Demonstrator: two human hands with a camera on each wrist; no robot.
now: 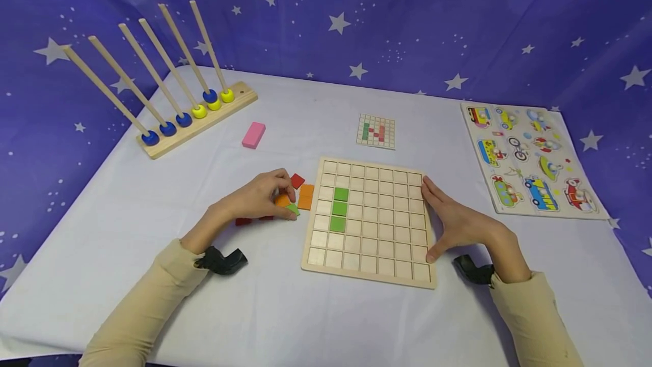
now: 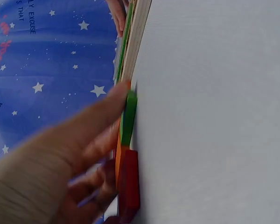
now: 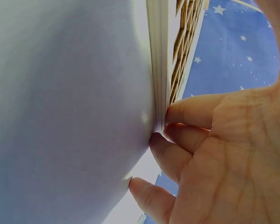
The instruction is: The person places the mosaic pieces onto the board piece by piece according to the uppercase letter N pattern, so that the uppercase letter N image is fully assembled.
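Observation:
My left hand point(image 1: 261, 194) is at the small pile of square tiles left of the board, fingers curled. Its thumb and fingers pinch a green tile point(image 1: 292, 209); in the left wrist view the thumb lies at the end of that green tile point(image 2: 129, 119). An orange tile point(image 1: 282, 201) is under the fingers, with a red tile point(image 2: 130, 184) close by. The wooden grid board point(image 1: 377, 222) carries three green tiles point(image 1: 339, 208) in one column near its left side. Along its right edge my right hand point(image 1: 455, 222) rests, thumb and fingers spread, fingertips touching the rim.
Behind the board lies a small pattern card point(image 1: 376, 131). A pink block point(image 1: 253, 135) and a wooden peg stand point(image 1: 198, 120) with blue and yellow beads are at back left. A picture puzzle board point(image 1: 532, 160) lies at right. More orange tiles point(image 1: 305, 197) sit beside the board.

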